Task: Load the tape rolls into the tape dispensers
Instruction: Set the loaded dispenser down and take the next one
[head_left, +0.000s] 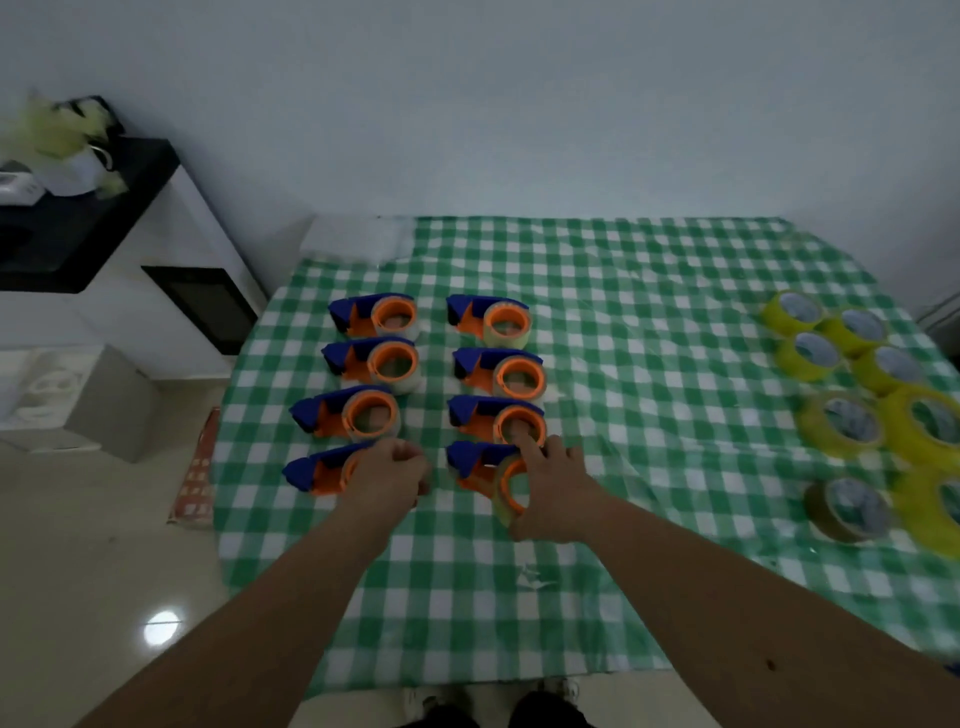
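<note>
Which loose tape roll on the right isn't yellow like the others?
The brown tape roll, nearest the person at the front of the pile on the checked tablecloth. Every other loose roll there, like the yellow roll at the back, is yellow.

Vantage: the scene is viewed from head height, above and behind both forearms.
Facing: forward and down onto the checked tablecloth (597, 322), toward the wall (519, 104).
Nearness: the fingers (529, 447) are seen mid-frame, near; the cloth's far edge lies well beyond them.
Views: only one is given.
</note>
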